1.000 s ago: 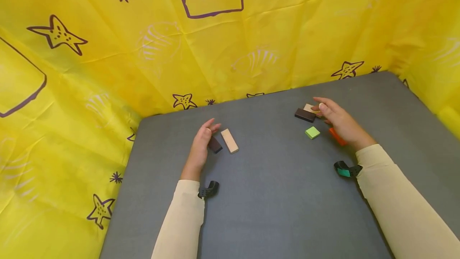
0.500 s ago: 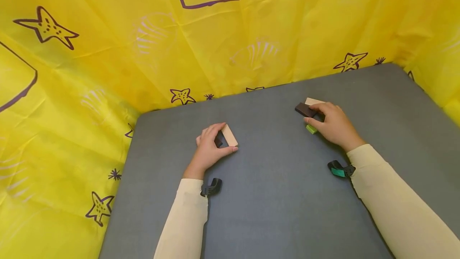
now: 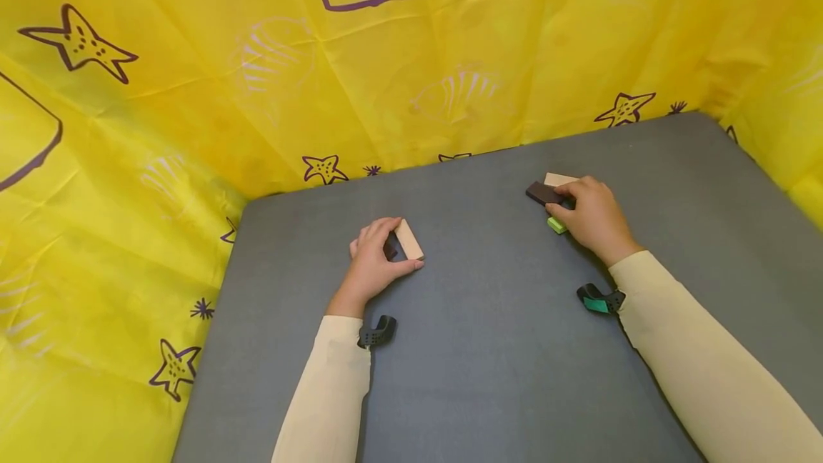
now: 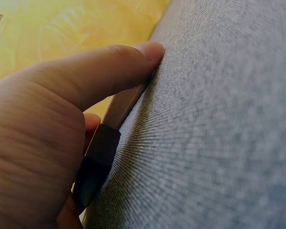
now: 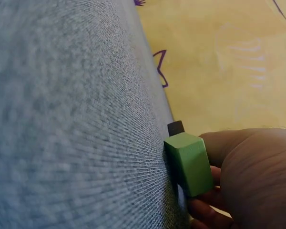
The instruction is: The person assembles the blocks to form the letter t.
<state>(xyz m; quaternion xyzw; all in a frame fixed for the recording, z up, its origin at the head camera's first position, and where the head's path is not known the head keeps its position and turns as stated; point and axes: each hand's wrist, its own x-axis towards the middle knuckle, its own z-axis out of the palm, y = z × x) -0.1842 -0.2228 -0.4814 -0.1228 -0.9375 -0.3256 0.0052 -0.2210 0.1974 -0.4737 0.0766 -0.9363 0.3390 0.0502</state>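
On the left of the grey table, a light wooden block lies flat. My left hand pinches it end to end, forefinger at its far end and thumb at the near one. Partly hidden under that hand is a dark brown block. Farther right, my right hand holds the right end of another dark brown block between thumb and forefinger. A second light block lies just behind it. By the thumb sits a green block, large in the right wrist view.
A yellow cloth printed with starfish and shells hangs behind the grey cloth-covered table and along both sides. Dark wrist mounts stick out inward from the sleeves.
Both hands have come down from above the blocks; the left now grips the light block, the right the dark one. The orange block seen earlier is hidden by the right hand.
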